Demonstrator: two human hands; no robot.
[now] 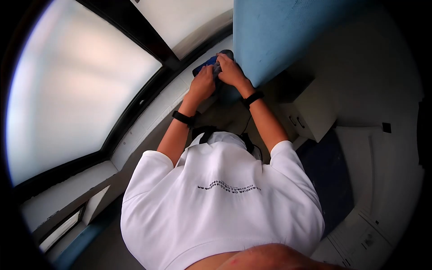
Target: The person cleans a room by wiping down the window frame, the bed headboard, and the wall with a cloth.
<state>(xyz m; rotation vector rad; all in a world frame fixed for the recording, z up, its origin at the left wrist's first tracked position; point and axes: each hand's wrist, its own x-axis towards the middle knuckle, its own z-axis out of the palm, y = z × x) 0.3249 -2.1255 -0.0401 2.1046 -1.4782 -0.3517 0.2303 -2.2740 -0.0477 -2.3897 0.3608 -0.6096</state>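
At the top of the head view, my left hand [205, 83] is closed, its fingertips pinching at a small dark blue and grey item [203, 65]. My right hand [231, 72] is beside it, fingers curled over the item's grey part [227, 53]. The item rests on or just above the pale window sill [184, 77]; I cannot tell which. Its kind is unclear, since the hands cover much of it. Each wrist wears a black band.
Large frosted window panes [85, 81] in a black frame fill the left side. A blue curtain [279, 36] hangs close to my right hand. A white cabinet [310, 114] with dark handles stands at the right, above a dark blue surface [326, 175].
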